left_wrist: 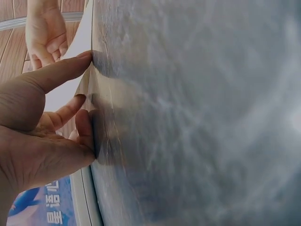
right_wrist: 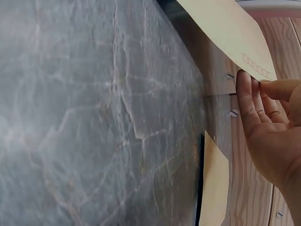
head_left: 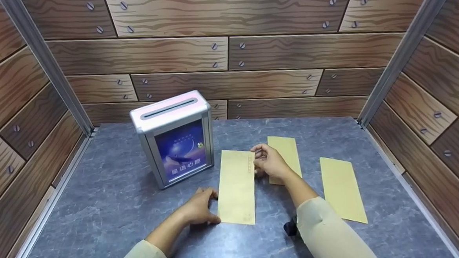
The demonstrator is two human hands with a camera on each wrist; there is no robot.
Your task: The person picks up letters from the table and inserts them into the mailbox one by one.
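Observation:
A tan paper envelope [head_left: 235,187] with a row of small red boxes lies between the hands, its right side lifted off the grey table. My right hand [head_left: 269,161] pinches its upper right edge between thumb and fingers, as the right wrist view also shows, with the envelope [right_wrist: 230,33] raised above the tabletop. On the other side, my left hand [head_left: 199,207] touches the envelope, thumb at the lower left corner and the spread fingers by the left edge. In the left wrist view the thumb [left_wrist: 70,68] meets the paper close to the table surface.
A silver box [head_left: 175,139] with a slot on top and a blue picture door stands behind the left hand. Another envelope [head_left: 287,151] lies partly behind the right hand, and one more envelope [head_left: 342,190] lies farther right. Wood-patterned walls [head_left: 225,52] enclose the table [head_left: 112,213].

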